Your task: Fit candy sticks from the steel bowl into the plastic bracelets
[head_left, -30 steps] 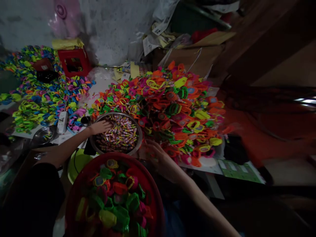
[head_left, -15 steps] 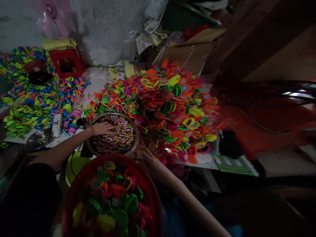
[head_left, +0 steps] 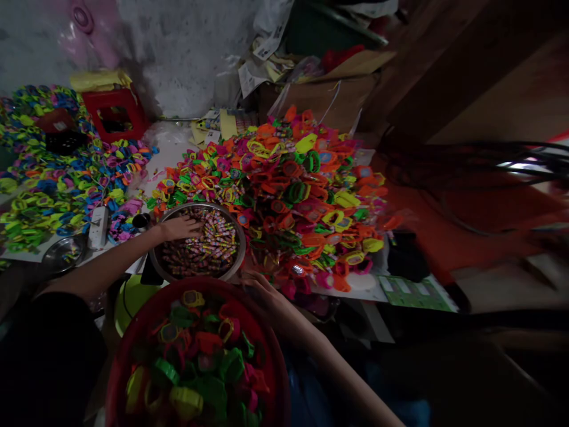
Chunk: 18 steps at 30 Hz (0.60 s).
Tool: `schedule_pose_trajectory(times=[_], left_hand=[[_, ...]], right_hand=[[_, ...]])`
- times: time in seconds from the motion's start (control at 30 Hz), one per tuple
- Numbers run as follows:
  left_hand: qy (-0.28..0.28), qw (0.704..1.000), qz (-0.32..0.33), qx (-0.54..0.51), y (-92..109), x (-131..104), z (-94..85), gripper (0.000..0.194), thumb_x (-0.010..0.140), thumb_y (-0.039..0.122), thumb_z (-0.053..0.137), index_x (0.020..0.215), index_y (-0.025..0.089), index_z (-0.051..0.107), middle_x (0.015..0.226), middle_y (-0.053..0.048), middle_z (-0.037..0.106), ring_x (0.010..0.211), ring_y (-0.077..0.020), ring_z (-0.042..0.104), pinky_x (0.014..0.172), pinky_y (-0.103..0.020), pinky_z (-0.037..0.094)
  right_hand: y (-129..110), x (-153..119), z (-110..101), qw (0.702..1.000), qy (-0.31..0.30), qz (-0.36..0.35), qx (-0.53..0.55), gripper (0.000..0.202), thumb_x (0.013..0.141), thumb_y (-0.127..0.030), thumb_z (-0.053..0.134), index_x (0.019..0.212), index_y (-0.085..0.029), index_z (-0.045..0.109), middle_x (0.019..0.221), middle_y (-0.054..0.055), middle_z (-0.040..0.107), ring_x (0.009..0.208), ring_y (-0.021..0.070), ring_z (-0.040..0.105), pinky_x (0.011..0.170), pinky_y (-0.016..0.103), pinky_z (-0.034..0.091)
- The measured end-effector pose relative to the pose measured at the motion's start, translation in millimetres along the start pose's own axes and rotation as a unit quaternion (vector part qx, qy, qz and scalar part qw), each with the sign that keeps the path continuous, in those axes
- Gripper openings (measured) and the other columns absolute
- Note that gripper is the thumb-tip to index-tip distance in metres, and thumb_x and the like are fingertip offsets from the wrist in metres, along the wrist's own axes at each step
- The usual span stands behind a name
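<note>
A round metal bowl (head_left: 242, 252) holds a heap of small striped wrapped candies (head_left: 217, 237). My left hand (head_left: 181, 228) lies palm down over the candies at the bowl's left side, fingers stretched out and slightly spread. By the bowl's lower right rim is my right hand (head_left: 260, 283), between the bowl and a red tub (head_left: 118, 356); shadow partly hides its fingers, and I cannot tell whether it grips anything. Inside the tub are toy watches (head_left: 208, 342) in green, orange, yellow and pink. A large pile of similar toy watches (head_left: 306, 196) rises right of the bowl.
More colourful plastic pieces (head_left: 40, 201) spread across the left, near a red stool (head_left: 115, 112). A white power strip (head_left: 98, 227), a small metal bowl (head_left: 64, 254) and a dark cup (head_left: 141, 221) stand left of the candies. Behind the pile is a cardboard box (head_left: 320, 101).
The whole view has shifted slightly, so things appear a little further left. My left hand stays over the candies and my right hand stays by the bowl's rim.
</note>
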State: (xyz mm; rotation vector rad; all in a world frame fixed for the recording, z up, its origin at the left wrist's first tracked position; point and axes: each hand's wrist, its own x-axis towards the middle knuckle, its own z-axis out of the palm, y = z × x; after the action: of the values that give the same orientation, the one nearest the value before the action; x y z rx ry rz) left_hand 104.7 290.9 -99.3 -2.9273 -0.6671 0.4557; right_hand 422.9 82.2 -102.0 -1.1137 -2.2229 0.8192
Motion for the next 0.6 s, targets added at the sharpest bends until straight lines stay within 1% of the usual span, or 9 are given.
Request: schedule_pose_trajectory(times=[0.1,0.2,0.3,0.37,0.4,0.47,0.53,0.6], left_hand=[[-0.001,1.000,0.016,-0.009,1.0,-7.2,-6.4,0.057,0.082,-0.001,0.037,0.125,0.034,0.050,0.145,-0.004,0.038,0.124,-0.0232,0.044,0.098,-0.042,0.034],[-0.004,0.999,0.033,-0.027,7.5,-11.4,-11.4,0.048,0.084,0.004,0.042,0.118,0.035,0.055,0.142,-0.001,0.042,0.123,-0.0215,0.044,0.099,-0.039,0.033],[0.002,0.999,0.021,-0.046,16.8,-11.7,-13.1,0.037,0.082,0.015,0.053,0.115,0.032,0.057,0.138,-0.004,0.045,0.122,-0.0234,0.044,0.101,-0.038,0.032],[0.013,0.998,-0.010,-0.058,22.6,-9.4,-12.2,0.034,0.081,0.022,0.058,0.114,0.027,0.057,0.134,-0.008,0.048,0.121,-0.0260,0.045,0.101,-0.038,0.033],[0.020,0.997,-0.032,-0.065,25.0,-7.7,-11.2,0.031,0.082,0.024,0.057,0.113,0.025,0.057,0.129,-0.010,0.050,0.118,-0.0265,0.047,0.100,-0.038,0.034],[0.032,0.993,-0.080,-0.081,28.3,-3.4,-8.9,0.024,0.087,0.024,0.050,0.109,0.020,0.058,0.118,-0.011,0.055,0.110,-0.0248,0.053,0.095,-0.035,0.038],[0.041,0.986,-0.122,-0.104,28.9,1.1,-7.3,0.020,0.089,0.022,0.046,0.104,0.019,0.059,0.108,-0.010,0.058,0.100,-0.0209,0.057,0.087,-0.030,0.043],[0.053,0.977,-0.163,-0.125,27.0,4.4,-7.3,0.018,0.089,0.023,0.047,0.103,0.018,0.057,0.105,-0.007,0.058,0.094,-0.0178,0.059,0.081,-0.026,0.044]], right_hand=[[3.4,-1.5,3.6,1.000,0.007,-0.006,-0.003,0.030,0.094,-0.026,0.045,0.123,-0.023,0.047,0.131,0.011,0.042,0.123,0.0206,0.047,0.100,0.036,0.044],[0.0,0.1,3.9,1.000,0.001,-0.022,0.001,0.030,0.093,-0.023,0.044,0.123,-0.023,0.047,0.131,0.011,0.043,0.123,0.0204,0.048,0.099,0.036,0.045],[-6.9,2.6,2.2,1.000,-0.010,-0.023,0.014,0.029,0.093,-0.024,0.045,0.121,-0.023,0.047,0.133,0.012,0.042,0.123,0.0206,0.048,0.099,0.036,0.045],[-9.8,3.4,1.7,0.999,-0.011,-0.022,0.021,0.026,0.093,-0.025,0.045,0.119,-0.022,0.047,0.133,0.013,0.042,0.123,0.0206,0.047,0.101,0.036,0.044],[-10.4,3.4,1.8,0.999,-0.011,-0.020,0.024,0.025,0.093,-0.025,0.045,0.118,-0.021,0.048,0.133,0.013,0.042,0.123,0.0206,0.047,0.101,0.036,0.044],[-9.9,2.6,2.5,0.999,-0.015,-0.010,0.026,0.024,0.092,-0.024,0.046,0.116,-0.021,0.048,0.133,0.013,0.042,0.123,0.0210,0.048,0.101,0.037,0.044],[-8.4,1.3,3.4,0.999,-0.023,0.006,0.024,0.025,0.091,-0.023,0.047,0.116,-0.021,0.049,0.133,0.013,0.042,0.124,0.0216,0.047,0.101,0.037,0.043],[-6.9,0.0,4.1,0.999,-0.031,0.020,0.021,0.026,0.091,-0.023,0.047,0.117,-0.020,0.048,0.133,0.013,0.042,0.124,0.0219,0.047,0.101,0.037,0.043]])
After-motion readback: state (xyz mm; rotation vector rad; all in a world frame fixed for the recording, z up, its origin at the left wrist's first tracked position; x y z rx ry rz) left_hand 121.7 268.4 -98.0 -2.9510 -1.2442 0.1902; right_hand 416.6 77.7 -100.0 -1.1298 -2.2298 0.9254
